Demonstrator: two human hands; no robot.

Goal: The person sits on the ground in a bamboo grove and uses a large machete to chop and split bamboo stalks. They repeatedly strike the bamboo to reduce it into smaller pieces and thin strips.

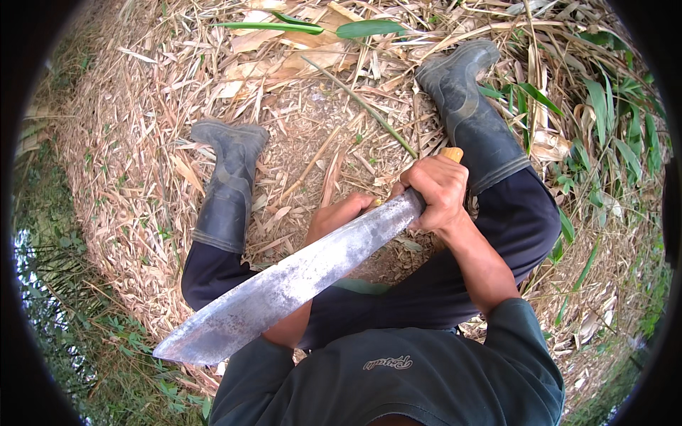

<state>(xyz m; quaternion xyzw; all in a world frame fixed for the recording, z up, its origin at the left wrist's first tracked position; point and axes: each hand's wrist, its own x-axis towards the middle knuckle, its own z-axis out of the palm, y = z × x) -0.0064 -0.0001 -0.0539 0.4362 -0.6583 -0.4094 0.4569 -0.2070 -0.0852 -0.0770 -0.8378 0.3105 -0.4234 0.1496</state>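
Note:
My right hand (pixel 438 190) is closed round the wooden handle (pixel 452 153) of a machete. The wide, spotted grey blade (pixel 284 284) slants across my lap down to the lower left, its tip near my left upper arm. My left hand (pixel 342 215) is partly behind the blade, fingers curled and thumb by the blade's upper edge. Something small and yellowish (pixel 374 204) shows at its fingertips; I cannot make out what it is. A thin green stem (pixel 362 103) runs from the far ground toward my right hand, where its near end is lost from view.
My legs are spread in black rubber boots, the left boot (pixel 229 181) and the right boot (pixel 465 99) on either side. Dry leaf litter (pixel 135 177) covers the ground. Green leaves (pixel 369 28) lie far ahead, and leafy plants (pixel 625 135) grow at right.

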